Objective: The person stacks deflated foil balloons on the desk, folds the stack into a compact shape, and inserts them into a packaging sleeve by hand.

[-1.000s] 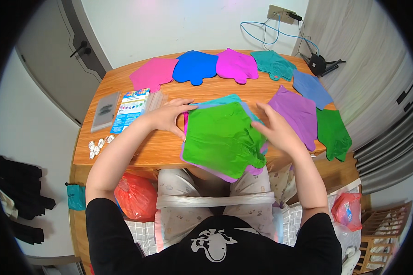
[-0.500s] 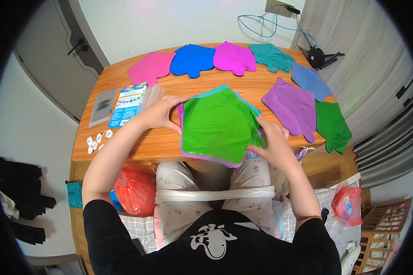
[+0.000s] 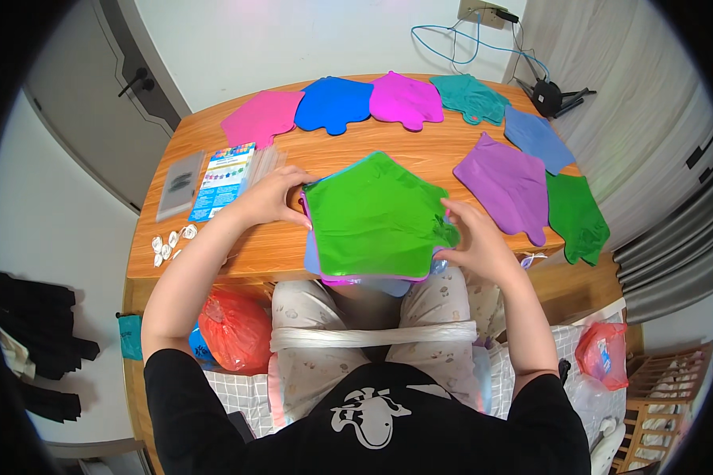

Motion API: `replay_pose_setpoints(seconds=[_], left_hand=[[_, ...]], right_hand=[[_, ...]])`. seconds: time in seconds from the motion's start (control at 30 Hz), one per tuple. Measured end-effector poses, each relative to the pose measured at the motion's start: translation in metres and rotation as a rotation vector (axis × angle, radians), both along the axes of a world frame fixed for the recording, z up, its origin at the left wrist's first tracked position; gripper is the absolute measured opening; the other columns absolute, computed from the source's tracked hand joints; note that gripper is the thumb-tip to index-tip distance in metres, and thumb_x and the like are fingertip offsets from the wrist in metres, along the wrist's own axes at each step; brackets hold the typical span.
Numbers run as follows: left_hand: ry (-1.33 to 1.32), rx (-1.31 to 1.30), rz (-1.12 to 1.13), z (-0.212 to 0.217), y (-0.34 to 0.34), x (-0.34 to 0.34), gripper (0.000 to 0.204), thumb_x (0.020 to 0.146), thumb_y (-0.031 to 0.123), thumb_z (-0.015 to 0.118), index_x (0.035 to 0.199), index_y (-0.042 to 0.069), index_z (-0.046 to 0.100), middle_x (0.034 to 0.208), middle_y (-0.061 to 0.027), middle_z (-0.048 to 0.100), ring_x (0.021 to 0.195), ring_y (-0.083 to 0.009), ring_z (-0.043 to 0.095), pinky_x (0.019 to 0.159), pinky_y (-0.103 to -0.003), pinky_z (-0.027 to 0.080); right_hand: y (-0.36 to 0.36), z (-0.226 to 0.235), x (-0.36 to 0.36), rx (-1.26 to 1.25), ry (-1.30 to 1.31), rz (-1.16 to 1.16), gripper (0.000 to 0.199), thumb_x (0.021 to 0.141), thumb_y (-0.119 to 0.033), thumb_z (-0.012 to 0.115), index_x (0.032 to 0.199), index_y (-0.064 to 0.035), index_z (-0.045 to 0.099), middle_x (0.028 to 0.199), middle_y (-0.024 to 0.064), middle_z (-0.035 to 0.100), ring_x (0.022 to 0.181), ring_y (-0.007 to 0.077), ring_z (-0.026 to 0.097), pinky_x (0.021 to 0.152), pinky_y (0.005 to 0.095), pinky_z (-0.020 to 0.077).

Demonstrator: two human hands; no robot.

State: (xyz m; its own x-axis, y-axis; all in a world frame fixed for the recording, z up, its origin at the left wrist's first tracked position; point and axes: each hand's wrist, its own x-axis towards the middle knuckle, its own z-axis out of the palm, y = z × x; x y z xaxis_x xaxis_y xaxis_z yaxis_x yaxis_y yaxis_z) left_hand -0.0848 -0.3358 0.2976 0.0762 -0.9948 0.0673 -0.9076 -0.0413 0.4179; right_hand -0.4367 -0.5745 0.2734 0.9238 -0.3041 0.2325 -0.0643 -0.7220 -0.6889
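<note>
A stack of flat, five-sided foil balloons (image 3: 376,218) lies at the table's near edge, a shiny green one on top. Purple and blue edges of others stick out beneath it, out of line, and part of the stack overhangs my lap. My left hand (image 3: 277,196) pinches its upper left edge between thumb and fingers. On the opposite side my right hand (image 3: 477,239) grips the right edge, near the green balloon's crumpled tab. What the fingertips do beneath the stack is hidden.
Flat foil balloons form an arc: pink (image 3: 261,116), blue (image 3: 334,104), magenta (image 3: 406,100), teal (image 3: 469,99), light blue (image 3: 539,138), purple (image 3: 505,186) and green (image 3: 576,214). At left lie a printed package (image 3: 223,182), a clear bag (image 3: 180,186) and white ribbon rolls (image 3: 165,242). A black router (image 3: 548,98) stands behind.
The green balloon on top has turned slightly and lies flatter, its tab now showing by my right hand. More blue shows at the stack's lower edge. Both hands keep their places at its sides.
</note>
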Motion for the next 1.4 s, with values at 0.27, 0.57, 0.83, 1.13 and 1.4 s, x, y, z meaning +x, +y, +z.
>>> replay_pose_setpoints(seconds=[0.27, 0.57, 0.83, 1.13, 1.4], left_hand=[[-0.081, -0.088, 0.002, -0.009, 0.006, 0.003, 0.089, 0.062, 0.038, 0.093, 0.136, 0.004, 0.057, 0.129, -0.0166, 0.060, 0.120, -0.0330, 0.055, 0.104, -0.043, 0.042], [-0.051, -0.138, 0.046, -0.003, 0.002, -0.006, 0.076, 0.065, 0.032, 0.091, 0.129, 0.003, 0.063, 0.117, -0.0166, 0.068, 0.106, -0.0312, 0.064, 0.094, -0.041, 0.049], [0.013, -0.136, 0.147, -0.001, 0.001, -0.022, 0.073, 0.066, 0.038, 0.090, 0.125, 0.006, 0.064, 0.110, -0.0149, 0.069, 0.107, -0.0335, 0.063, 0.095, -0.044, 0.048], [0.107, -0.167, 0.041, -0.005, 0.000, -0.013, 0.079, 0.066, 0.031, 0.091, 0.134, 0.006, 0.060, 0.118, -0.0172, 0.068, 0.110, -0.0340, 0.062, 0.096, -0.041, 0.048], [0.151, -0.047, 0.123, 0.001, 0.002, -0.017, 0.070, 0.070, 0.027, 0.089, 0.131, 0.007, 0.062, 0.115, -0.0157, 0.069, 0.105, -0.0317, 0.064, 0.091, -0.040, 0.050]], right_hand=[[-0.008, 0.007, 0.009, -0.153, 0.005, 0.087, 0.088, 0.068, -0.016, 0.090, 0.144, -0.0062, 0.047, 0.145, 0.0176, 0.051, 0.131, 0.0298, 0.051, 0.097, 0.0386, 0.0505], [-0.010, 0.010, 0.011, -0.134, 0.104, -0.080, 0.084, 0.070, -0.016, 0.088, 0.144, -0.0081, 0.048, 0.140, 0.0161, 0.054, 0.129, 0.0289, 0.052, 0.092, 0.0371, 0.0513], [-0.046, -0.001, 0.028, -0.025, 0.039, 0.001, 0.075, 0.075, -0.016, 0.085, 0.141, -0.0077, 0.051, 0.132, 0.0155, 0.059, 0.125, 0.0287, 0.055, 0.098, 0.0376, 0.0471], [-0.032, 0.005, 0.019, -0.167, 0.023, 0.008, 0.070, 0.076, -0.018, 0.085, 0.137, -0.0072, 0.055, 0.126, 0.0144, 0.060, 0.119, 0.0291, 0.057, 0.099, 0.0382, 0.0469], [-0.043, -0.002, 0.017, -0.169, -0.096, 0.135, 0.068, 0.075, -0.017, 0.085, 0.135, -0.0059, 0.056, 0.121, 0.0131, 0.062, 0.113, 0.0280, 0.059, 0.097, 0.0377, 0.0481]])
